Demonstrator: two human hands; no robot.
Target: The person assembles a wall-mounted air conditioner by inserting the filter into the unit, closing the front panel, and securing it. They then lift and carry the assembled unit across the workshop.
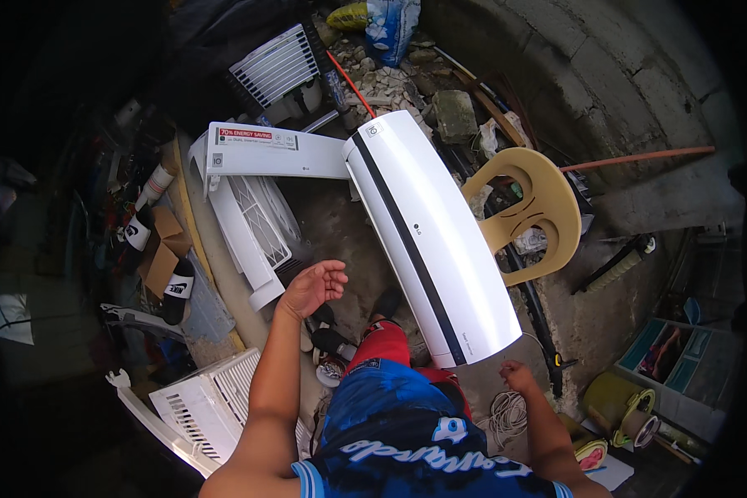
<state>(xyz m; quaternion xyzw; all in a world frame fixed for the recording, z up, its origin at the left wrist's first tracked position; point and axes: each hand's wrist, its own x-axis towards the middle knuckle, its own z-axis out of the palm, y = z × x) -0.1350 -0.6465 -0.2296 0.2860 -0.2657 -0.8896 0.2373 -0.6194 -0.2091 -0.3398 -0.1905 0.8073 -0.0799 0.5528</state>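
Note:
A long white air-conditioner indoor unit (440, 241) with a dark stripe lies in front of me, resting on a tan plastic chair (564, 224). My left hand (315, 288) is raised to the left of the unit, palm partly showing, fingers loosely bent and apart, with nothing in it. My right hand (519, 378) is just beyond the unit's near right end, its fingers curled inward; what they hold, if anything, is hidden. Left of the unit are a white front panel (282, 153) with stickers and a white air-conditioner housing (253, 220) with a filter grid.
A white louvred cover (216, 407) lies at lower left. On the left ledge are an open cardboard box (162, 253) and slippers (174, 290). Coiled cord (506, 415) lies near my right forearm. Rubble (390, 87) and a concrete wall (622, 83) are behind; a green round container (614, 407) stands right.

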